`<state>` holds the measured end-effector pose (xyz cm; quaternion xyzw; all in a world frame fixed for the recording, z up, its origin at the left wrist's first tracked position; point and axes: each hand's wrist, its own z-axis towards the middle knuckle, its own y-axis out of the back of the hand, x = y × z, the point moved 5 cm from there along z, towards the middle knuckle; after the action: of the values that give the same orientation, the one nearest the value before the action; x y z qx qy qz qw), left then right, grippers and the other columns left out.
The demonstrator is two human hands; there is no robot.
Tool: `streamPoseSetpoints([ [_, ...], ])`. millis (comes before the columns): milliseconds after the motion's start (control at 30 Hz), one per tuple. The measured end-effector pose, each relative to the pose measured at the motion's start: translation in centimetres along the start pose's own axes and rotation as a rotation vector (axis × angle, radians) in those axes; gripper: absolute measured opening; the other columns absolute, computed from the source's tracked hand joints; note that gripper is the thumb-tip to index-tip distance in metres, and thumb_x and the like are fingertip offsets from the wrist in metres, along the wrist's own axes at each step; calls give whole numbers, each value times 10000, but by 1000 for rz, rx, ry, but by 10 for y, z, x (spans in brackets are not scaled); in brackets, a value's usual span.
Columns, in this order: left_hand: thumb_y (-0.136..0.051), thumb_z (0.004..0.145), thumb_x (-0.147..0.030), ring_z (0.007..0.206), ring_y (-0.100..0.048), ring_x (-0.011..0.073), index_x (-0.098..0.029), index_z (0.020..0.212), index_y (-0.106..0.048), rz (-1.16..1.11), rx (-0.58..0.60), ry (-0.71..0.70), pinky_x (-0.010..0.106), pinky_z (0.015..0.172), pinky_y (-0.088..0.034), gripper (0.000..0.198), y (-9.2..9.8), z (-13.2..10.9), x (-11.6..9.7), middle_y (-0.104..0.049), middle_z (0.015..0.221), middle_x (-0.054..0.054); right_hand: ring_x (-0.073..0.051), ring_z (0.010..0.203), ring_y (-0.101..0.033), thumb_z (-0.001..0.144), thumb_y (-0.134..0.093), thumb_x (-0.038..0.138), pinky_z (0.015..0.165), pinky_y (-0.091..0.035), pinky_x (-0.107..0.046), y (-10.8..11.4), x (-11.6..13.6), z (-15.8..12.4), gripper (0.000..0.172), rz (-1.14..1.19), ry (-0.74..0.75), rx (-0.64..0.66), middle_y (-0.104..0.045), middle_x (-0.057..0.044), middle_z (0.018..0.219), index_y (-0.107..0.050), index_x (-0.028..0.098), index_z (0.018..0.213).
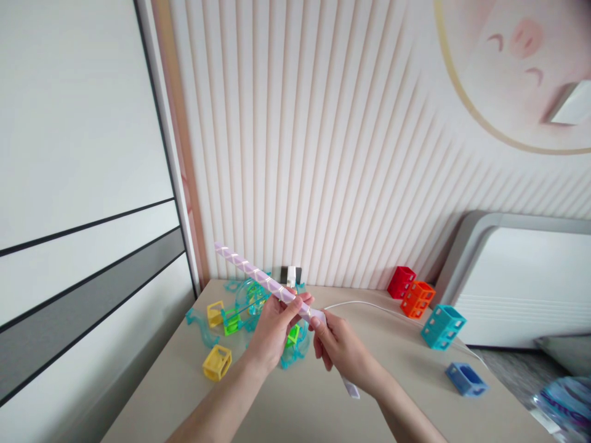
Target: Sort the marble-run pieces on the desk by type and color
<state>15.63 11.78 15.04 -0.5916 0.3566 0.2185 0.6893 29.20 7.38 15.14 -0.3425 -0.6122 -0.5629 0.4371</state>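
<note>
The long lilac track strip (pixel 249 269) slants above the table (pixel 406 394). The left hand (pixel 274 329) pinches its middle between thumb and fingertips. Just below, the right hand (pixel 341 347) closes round it, and the lower end pokes out under the palm. A yellow cube (pixel 217 362) lies nearby.

Two yellow cubes (pixel 215 314) (pixel 217 362); single red cube (pixel 401 282), orange cube (pixel 418 298), teal cube (pixel 442 326), blue cube (pixel 466 378); one lilac rail (pixel 249 269).

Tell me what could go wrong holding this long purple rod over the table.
The purple rod is pinched by the left hand and right hand close together, so its long free end might swing into the wall. It hangs above the teal and green toy pieces; a slip could scatter them. The blue block sits near the table edge and could fall.
</note>
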Motion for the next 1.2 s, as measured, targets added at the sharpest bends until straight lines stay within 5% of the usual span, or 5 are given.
streamPoseSetpoints([
  [233, -906, 712, -322, 1112, -731, 301, -195, 983, -607, 130, 149, -131, 476, 1046, -522, 423, -2, -1, -10, -801, 1070, 104, -62, 277, -387, 875, -463, 823, 336, -245, -180, -22, 2, -11, 678, 618, -220, 64, -596, 45, 476, -579, 157, 929],
  [367, -878, 748, -357, 1103, -736, 258, -224, 1013, -595, 56, 38, -195, 441, 1049, -521, 409, 4, 2, -15, -797, 1082, 69, -77, 332, -483, 864, -522, 798, 380, -364, -197, -34, 1, -19, 697, 889, -278, 264, -629, 29, 580, -635, 134, 1039],
  [567, -909, 703, -347, 822, -753, 201, -203, 983, -627, 58, 82, -5, 282, 680, -579, 423, 2, -4, 0, -778, 988, 60, -36, 297, -315, 887, -651, 658, 324, -287, -169, -38, 2, -21, 469, 1029, -167, 300, -502, 107, 530, -583, 199, 958],
  [1000, -902, 684, -311, 896, -699, 205, -213, 898, -604, 384, 139, -95, 301, 837, -530, 380, -1, -17, -13, -751, 914, 25, -49, 313, -407, 902, -485, 778, 335, -270, -162, -2, -1, -20, 620, 247, -180, 322, -567, 66, 522, -601, 170, 877],
  [1200, -868, 727, -341, 913, -706, 218, -223, 893, -584, 411, 71, -135, 322, 863, -526, 350, -2, -18, -7, -749, 889, 20, -101, 368, -532, 986, -407, 677, 402, -336, -208, 0, 7, -19, 553, -210, -90, 35, -634, 5, 598, -581, 204, 759],
])
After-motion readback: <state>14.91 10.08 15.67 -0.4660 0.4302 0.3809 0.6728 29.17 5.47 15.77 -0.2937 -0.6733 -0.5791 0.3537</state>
